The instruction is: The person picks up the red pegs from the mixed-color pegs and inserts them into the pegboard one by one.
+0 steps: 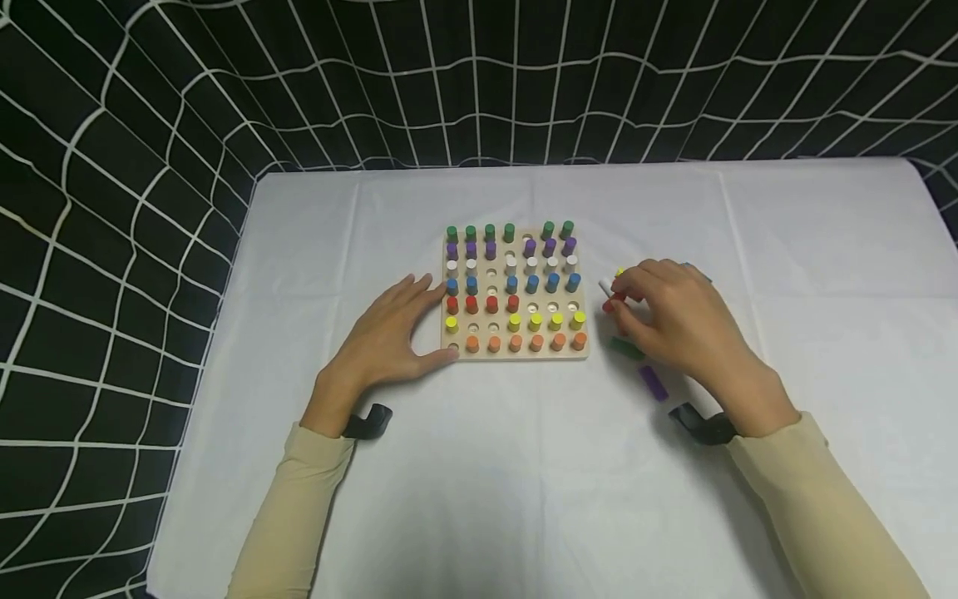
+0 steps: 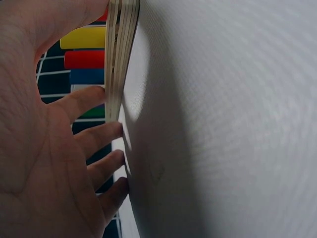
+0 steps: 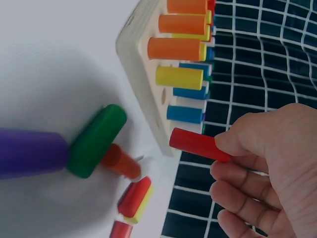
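A wooden pegboard (image 1: 516, 358) lies on the white-covered table, with rows of coloured pegs upright in it and several holes bare. My left hand (image 1: 383, 333) rests at its left edge, fingers spread, the thumb by the near left corner. The left wrist view has those fingertips against the board's side (image 2: 115, 59). To the right of the board, my right hand (image 1: 677, 312) pinches a red peg (image 3: 193, 143) between thumb and fingers, above the table. Loose pegs lie beneath and around it, among them a green peg (image 3: 97, 141), a purple peg (image 3: 32, 152) and an orange peg (image 3: 121, 162).
A white peg (image 1: 605, 288) lies just off the board's right side. More loose pegs, red and yellow, show low in the right wrist view; the right hand partly hides the pile in the head view. A white net (image 1: 471, 116) over dark backing surrounds the table's back and left.
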The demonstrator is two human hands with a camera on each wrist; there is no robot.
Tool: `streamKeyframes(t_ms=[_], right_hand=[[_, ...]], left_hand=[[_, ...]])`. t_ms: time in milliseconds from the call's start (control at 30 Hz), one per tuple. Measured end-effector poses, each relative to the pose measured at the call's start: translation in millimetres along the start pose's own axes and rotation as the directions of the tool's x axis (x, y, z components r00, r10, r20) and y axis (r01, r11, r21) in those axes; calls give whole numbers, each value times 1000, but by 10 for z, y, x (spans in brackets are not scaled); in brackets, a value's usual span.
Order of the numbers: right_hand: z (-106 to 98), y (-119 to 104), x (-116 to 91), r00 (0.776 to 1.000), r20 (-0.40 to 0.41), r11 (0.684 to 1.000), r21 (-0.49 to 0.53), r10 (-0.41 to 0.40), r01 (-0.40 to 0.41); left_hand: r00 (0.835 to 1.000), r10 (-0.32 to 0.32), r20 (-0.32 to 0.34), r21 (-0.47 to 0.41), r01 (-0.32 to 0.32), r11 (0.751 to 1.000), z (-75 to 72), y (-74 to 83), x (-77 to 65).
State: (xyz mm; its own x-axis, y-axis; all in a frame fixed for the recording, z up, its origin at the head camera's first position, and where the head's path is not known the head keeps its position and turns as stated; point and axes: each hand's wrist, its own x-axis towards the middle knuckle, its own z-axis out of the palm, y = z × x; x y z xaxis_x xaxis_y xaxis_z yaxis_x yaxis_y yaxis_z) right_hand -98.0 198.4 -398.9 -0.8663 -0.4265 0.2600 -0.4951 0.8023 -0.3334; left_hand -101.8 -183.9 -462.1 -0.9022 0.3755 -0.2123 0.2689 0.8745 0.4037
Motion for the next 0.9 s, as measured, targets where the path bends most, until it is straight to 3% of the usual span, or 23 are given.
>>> streamKeyframes(t_ms=[533, 900], right_hand=[[-10, -132, 327, 995, 58, 997, 24, -76, 74], [35, -253, 517, 978, 172, 992, 73, -116, 104]], left_hand=[[1000, -14, 4, 4, 14, 1000, -33, 7, 4], [1000, -13, 5, -13, 13, 1000, -6, 16, -14]])
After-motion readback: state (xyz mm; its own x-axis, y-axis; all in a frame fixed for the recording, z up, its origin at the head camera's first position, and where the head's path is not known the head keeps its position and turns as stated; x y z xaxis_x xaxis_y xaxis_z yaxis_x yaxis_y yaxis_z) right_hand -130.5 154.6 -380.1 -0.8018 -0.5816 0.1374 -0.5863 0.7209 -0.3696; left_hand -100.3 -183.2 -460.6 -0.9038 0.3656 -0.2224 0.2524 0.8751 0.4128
